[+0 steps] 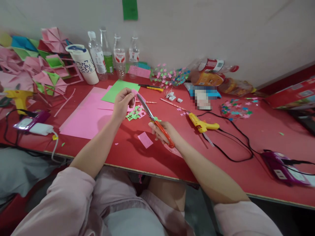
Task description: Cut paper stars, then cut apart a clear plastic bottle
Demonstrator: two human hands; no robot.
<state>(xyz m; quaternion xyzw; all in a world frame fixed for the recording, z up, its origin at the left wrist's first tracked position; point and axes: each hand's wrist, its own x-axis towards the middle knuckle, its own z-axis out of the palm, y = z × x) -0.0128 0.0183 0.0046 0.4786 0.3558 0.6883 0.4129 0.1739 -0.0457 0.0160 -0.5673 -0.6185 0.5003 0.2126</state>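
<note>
**Scissors at a small pink scrap over the red table**

The left hand (122, 103) is closed in a pinch on a small pink paper piece (134, 92), held up just above the table (137, 157) toward the middle. The right hand (163, 129) is nearer and to the right, with its fingers wrapped through the orange handles of the scissors (147, 109). The blades slant up and left, and their tips meet the pink paper piece at the left fingertips.

Below the blades lies a small heap of green and pink cut shapes (135, 113). A loose pink square (145, 139) lies nearer, just left of the right hand. A large pink sheet (86, 118) lies flat to the left, with a green sheet (118, 90) overlapping its far edge.

To the right, a yellow glue gun (203, 124) rests on its side — its black cord trails toward a purple power strip (283, 165). Along the far wall stand plastic bottles (119, 55) and a white cup (85, 64); folded paper pinwheels (44, 62) are piled at the far left.
</note>
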